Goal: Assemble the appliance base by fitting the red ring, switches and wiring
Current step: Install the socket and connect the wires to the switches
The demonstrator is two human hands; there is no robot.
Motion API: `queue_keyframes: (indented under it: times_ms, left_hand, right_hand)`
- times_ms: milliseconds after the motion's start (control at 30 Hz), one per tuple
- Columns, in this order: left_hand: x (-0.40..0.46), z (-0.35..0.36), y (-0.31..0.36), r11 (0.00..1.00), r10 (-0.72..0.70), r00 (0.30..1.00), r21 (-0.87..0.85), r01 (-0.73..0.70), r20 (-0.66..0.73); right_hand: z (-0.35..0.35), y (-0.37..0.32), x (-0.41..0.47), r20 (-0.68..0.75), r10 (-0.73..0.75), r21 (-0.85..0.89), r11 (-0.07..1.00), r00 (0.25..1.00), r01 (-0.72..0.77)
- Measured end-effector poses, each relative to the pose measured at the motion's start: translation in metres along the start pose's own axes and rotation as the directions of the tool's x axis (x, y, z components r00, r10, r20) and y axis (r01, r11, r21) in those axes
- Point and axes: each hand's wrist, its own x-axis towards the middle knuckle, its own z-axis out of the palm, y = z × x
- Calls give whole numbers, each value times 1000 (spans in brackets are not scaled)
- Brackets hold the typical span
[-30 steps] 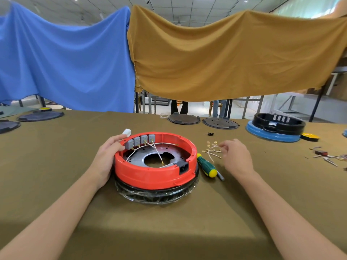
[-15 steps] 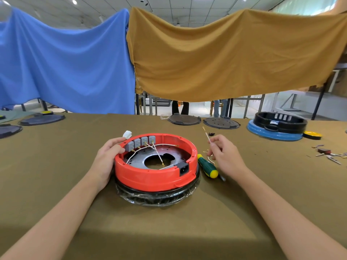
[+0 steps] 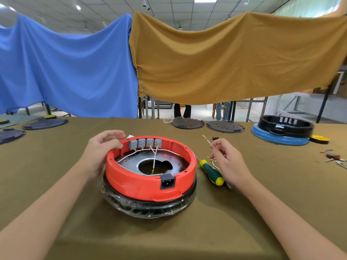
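The red ring (image 3: 131, 186) sits on a black base wrapped in clear film (image 3: 146, 209) in the middle of the table. Several grey switches (image 3: 145, 143) line the ring's far inner wall, and white wires (image 3: 154, 156) run from them across the metal plate (image 3: 127, 164). A black power socket (image 3: 167, 182) faces me at the front. My left hand (image 3: 102, 149) grips the ring's far left rim, thumb at the switches. My right hand (image 3: 228, 162) pinches a short white wire (image 3: 208, 141) with a brass terminal, raised just right of the ring.
A green and yellow screwdriver (image 3: 211, 172) lies right of the ring, with loose terminal wires (image 3: 213, 162) beside it. Two dark round plates (image 3: 187, 122) and a black-and-blue base (image 3: 281, 131) stand at the back. Small parts (image 3: 335, 159) lie far right. Dark discs (image 3: 45, 122) sit at left.
My right hand has picked one wire out of the loose pile and lifted it, then drawn it nearer to me. My left hand has stayed on the ring's rim.
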Motion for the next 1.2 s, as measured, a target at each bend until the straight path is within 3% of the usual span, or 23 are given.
queue_keyframes:
  times_ms: [167, 300, 400, 533, 700, 900, 1033, 1200]
  left_hand:
    - [16, 11, 5, 997, -75, 982, 37, 69, 176]
    - [22, 26, -1, 992, -113, 972, 81, 99, 206]
    - [21, 29, -2, 971, -156, 961, 216, 105, 230]
    - [13, 26, 10, 894, -271, 949, 408, 186, 160]
    - [-14, 17, 20, 794, -455, 885, 495, 354, 97]
    - [-19, 23, 30, 784, -347, 933, 575, 235, 92]
    - [5, 24, 46, 768, -274, 947, 632, 108, 171]
    - [33, 29, 49, 728, -274, 910, 685, -16, 312]
  right_hand:
    - [0, -4, -3, -33, -82, 42, 996, 996, 84]
    - [2, -3, -3, 12, -120, 18, 993, 993, 120]
    - [4, -5, -2, 31, -129, -16, 992, 991, 129]
    - [5, -9, -2, 24, -183, -3, 983, 983, 183]
    - [5, -15, -2, -9, -174, 23, 984, 985, 174]
    - [2, -38, 2, 68, -211, -8, 977, 975, 212]
    - [-1, -64, 17, 239, -314, -128, 928, 919, 350]
    - [8, -89, 35, 417, -307, -122, 914, 856, 387]
